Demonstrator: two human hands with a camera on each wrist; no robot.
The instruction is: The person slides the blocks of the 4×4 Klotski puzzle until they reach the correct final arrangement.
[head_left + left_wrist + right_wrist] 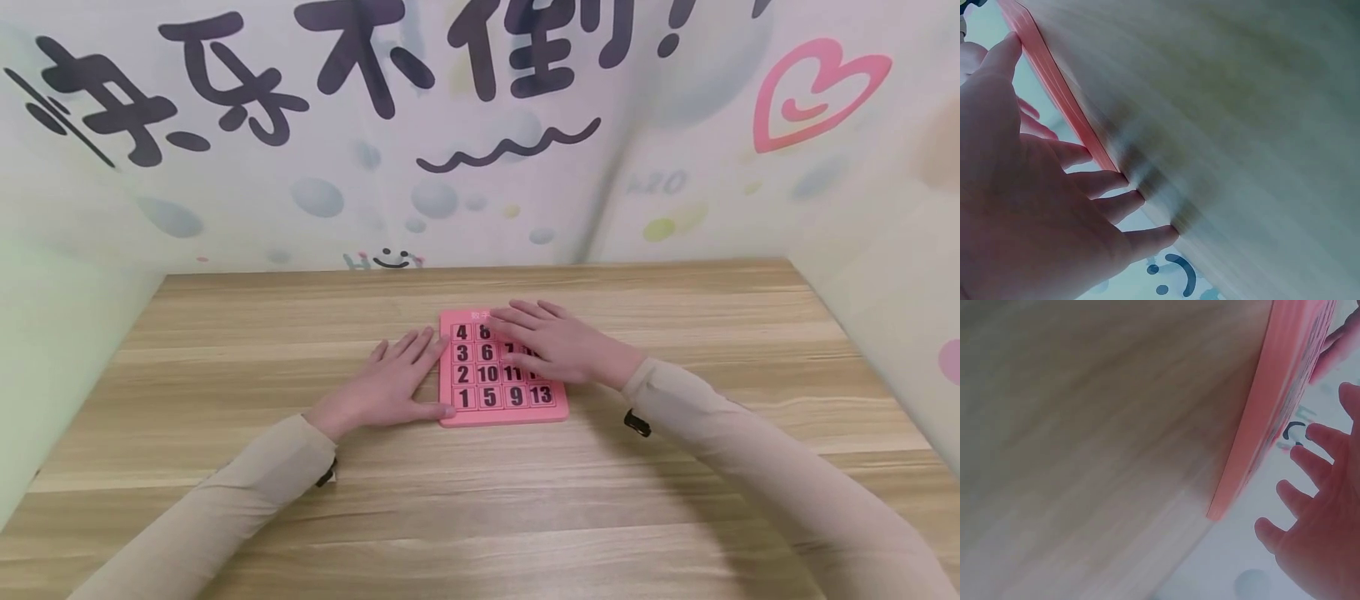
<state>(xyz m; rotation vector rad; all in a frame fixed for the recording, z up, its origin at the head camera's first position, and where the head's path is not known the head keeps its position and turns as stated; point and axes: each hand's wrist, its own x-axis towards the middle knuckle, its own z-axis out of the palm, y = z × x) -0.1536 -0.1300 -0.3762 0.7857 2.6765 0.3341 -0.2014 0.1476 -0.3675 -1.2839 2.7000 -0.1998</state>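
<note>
A pink number slide puzzle (446, 375) lies flat on the wooden table, its square tiles printed with black numerals. Along its left side rests my left hand (390, 385), fingers spread, with the thumb at the lower left corner and the index finger at the left edge. In the left wrist view the other fingertips of this left hand (1072, 206) reach down to the tabletop. My right hand (566, 346) hovers over the puzzle's upper right part, fingers extended, hiding several tiles there. From the right wrist view, the right hand (1329, 506) shows above the pink side wall with nothing held.
The wooden tabletop (480, 517) stretches out on all sides of the puzzle. Behind it rises a white wall (247, 200) with large black characters, bubbles and a pink heart (768, 108). Pale side walls (60, 350) bound the table left and right.
</note>
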